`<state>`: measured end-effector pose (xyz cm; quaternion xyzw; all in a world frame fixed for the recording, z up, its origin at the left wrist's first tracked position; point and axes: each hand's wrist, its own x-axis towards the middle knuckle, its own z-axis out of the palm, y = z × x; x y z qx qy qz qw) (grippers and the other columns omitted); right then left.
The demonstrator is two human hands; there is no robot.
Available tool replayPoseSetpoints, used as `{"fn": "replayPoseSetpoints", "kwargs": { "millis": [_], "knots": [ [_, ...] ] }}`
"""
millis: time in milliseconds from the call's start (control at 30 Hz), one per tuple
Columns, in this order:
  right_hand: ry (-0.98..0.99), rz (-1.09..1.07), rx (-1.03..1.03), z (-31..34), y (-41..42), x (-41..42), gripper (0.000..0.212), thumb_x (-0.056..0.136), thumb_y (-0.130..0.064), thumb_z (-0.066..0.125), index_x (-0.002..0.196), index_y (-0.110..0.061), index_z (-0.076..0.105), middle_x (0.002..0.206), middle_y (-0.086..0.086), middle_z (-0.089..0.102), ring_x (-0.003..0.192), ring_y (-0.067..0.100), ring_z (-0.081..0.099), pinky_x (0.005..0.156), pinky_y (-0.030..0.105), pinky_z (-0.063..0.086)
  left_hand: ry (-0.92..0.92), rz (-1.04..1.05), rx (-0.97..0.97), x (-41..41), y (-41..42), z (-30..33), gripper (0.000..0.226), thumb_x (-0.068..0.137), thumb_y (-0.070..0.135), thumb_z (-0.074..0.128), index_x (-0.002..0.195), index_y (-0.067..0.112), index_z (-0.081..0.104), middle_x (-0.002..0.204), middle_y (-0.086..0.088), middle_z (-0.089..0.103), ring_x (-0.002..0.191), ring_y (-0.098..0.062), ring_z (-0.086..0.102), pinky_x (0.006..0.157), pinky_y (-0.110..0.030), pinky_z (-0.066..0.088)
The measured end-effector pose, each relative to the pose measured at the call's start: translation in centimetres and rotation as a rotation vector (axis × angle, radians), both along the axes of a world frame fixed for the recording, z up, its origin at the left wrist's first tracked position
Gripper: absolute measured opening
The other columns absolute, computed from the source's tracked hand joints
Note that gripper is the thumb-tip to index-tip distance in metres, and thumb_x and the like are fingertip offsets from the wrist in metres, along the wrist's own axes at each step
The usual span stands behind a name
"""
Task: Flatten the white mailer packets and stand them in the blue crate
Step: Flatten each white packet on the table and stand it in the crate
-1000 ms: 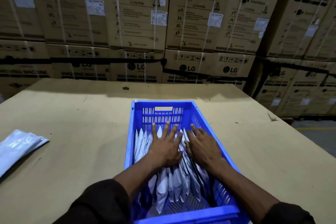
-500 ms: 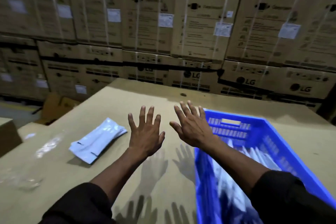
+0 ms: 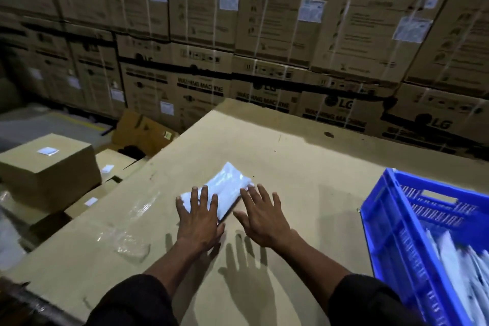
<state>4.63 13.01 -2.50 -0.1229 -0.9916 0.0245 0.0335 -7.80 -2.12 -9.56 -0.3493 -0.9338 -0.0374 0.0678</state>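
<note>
Item: white mailer packets (image 3: 225, 193), small stack, lying flat on the cardboard-topped worktop (image 3: 304, 167), well apart from the blue crate (image 3: 391, 233).

Left hand (image 3: 199, 219): my fingers are spread straight, fingertips resting on the stack's near corner; nothing gripped.

Right hand (image 3: 264, 217): my fingers are spread straight, palm down just beside the stack's right edge; whether it touches the stack I cannot tell.

Crate contents: several filed packets (image 3: 460, 267) standing on edge, blurred at the right margin.

Progress, as I judge it: part done. One stack is left on the worktop, to be pressed flat and stood in the crate.
</note>
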Motion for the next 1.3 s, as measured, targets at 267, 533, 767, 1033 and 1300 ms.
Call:
{"fn": "replayPoseSetpoints", "kwargs": {
  "millis": [267,533,767,1033,1300],
  "knots": [
    [-0.092,-0.044,-0.032,-3.1,0.4,0.1,0.094,0.081,-0.067,-0.008,0.158,-0.020,0.016,0.166,0.002,0.014,0.154,0.026,0.005,0.118,0.056,0.012,-0.074,0.009,-0.003,-3.6,2.2,-0.5,0.090,0.087,0.050,0.066,0.161,0.020,0.022,0.159,-0.015,0.025,0.141,-0.037,0.033,0.106,-0.069,0.018],
    [-0.089,-0.082,-0.068,-3.5,2.0,3.6,0.098,0.083,-0.076,-0.011,0.158,-0.019,0.018,0.165,0.003,0.019,0.152,0.026,0.012,0.118,0.054,0.018,-0.188,-0.331,0.053,0.5,-0.2,-2.9,0.074,0.065,0.029,0.059,0.137,0.020,0.046,0.126,-0.009,0.061,0.112,-0.033,0.064,0.097,-0.067,0.037],
    [0.131,-0.048,0.032,-6.0,1.4,9.2,0.048,0.100,-0.045,0.036,0.129,-0.014,0.060,0.130,0.005,0.064,0.121,0.027,0.060,0.096,0.049,0.050,-0.417,-0.554,0.039,8.1,-0.1,-0.6,0.065,0.087,0.045,0.027,0.144,0.023,0.048,0.148,0.009,0.045,0.142,-0.007,0.032,0.122,-0.055,-0.004],
    [0.127,-0.081,0.039,-9.7,1.0,11.7,0.044,0.104,-0.039,0.030,0.126,-0.020,0.063,0.133,0.006,0.062,0.122,0.030,0.059,0.092,0.047,0.051,-0.200,-0.280,-0.101,12.6,2.3,-3.0,0.051,0.101,0.042,0.033,0.124,0.017,0.071,0.132,-0.006,0.067,0.126,-0.028,0.060,0.106,-0.055,0.031],
    [0.126,-0.047,0.009,-10.9,2.4,9.7,0.044,0.102,-0.038,0.035,0.136,-0.022,0.056,0.143,0.005,0.055,0.133,0.030,0.050,0.101,0.055,0.044,-0.172,-0.151,-0.070,11.7,2.8,-4.1,0.052,0.100,0.041,0.034,0.140,0.023,0.062,0.144,-0.007,0.060,0.135,-0.037,0.055,0.108,-0.060,0.037]
  ]
}}
